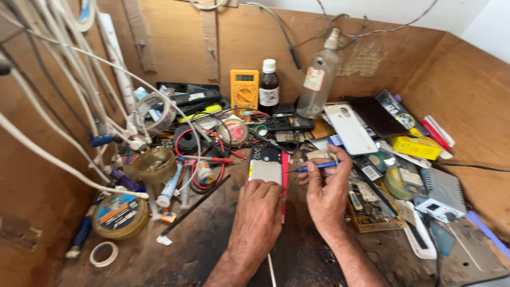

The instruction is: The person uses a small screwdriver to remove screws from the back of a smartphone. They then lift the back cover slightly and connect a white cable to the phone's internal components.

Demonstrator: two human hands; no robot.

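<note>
You've got two hands in view, left hand (258, 212) and right hand (328, 190). One opened phone (267, 166), one blue screwdriver (314, 167). Two bottles: one dark bottle (269, 87), one clear bottle (318, 77). One yellow multimeter (244, 89). One white phone cover (349, 128).

A dark, scorched wooden workbench (212, 250) with brown board walls carries a dense clutter. On its left lie a roll of white tape (103, 253), a round tin with a blue label (120, 214) and a small glass bowl (154, 165), while red and black probe leads (204, 154) coil near the middle beside an opened phone (266, 167). Toward the back stand a yellow multimeter (244, 89), a brown bottle (269, 86) and a clear bottle (317, 77), and on the right lie a white phone cover (350, 129) and a yellow box (415, 148).
</note>
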